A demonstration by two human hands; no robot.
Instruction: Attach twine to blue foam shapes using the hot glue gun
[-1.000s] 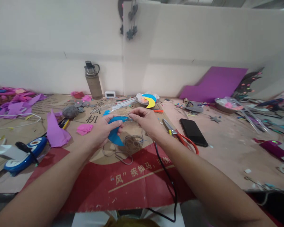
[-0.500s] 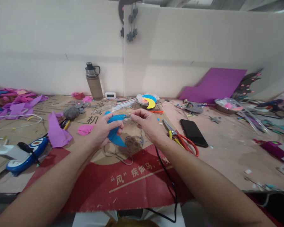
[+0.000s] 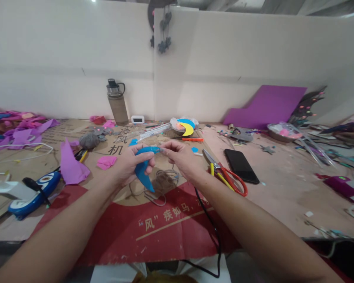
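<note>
My left hand (image 3: 134,161) is closed around a blue felt crescent (image 3: 144,177), whose lower point hangs beneath the fingers. With fingertips pinched at the crescent's upper end, my right hand (image 3: 179,157) grips grey yarn; the exact grip is too small to make out. A strand runs down from there to a loose tangle of grey yarn (image 3: 166,179) on the cardboard under my hands. To the right of my right hand lie scissors (image 3: 228,175) with red and yellow handles, blades partly apart.
A black phone (image 3: 241,166) lies beside the scissors. Behind my hands are a bowl (image 3: 188,133) with yellow and blue crescents, a bottle (image 3: 117,102) and a small clock (image 3: 137,119). Pink felt (image 3: 106,162) and a blue tool (image 3: 35,195) lie left. A black cable (image 3: 209,220) crosses the red cardboard.
Both hands have shifted slightly, and the crescent's hanging point has swung lower and a little left. My right fingertips have come closer to its upper end. At the far right, a dim hand appears.
</note>
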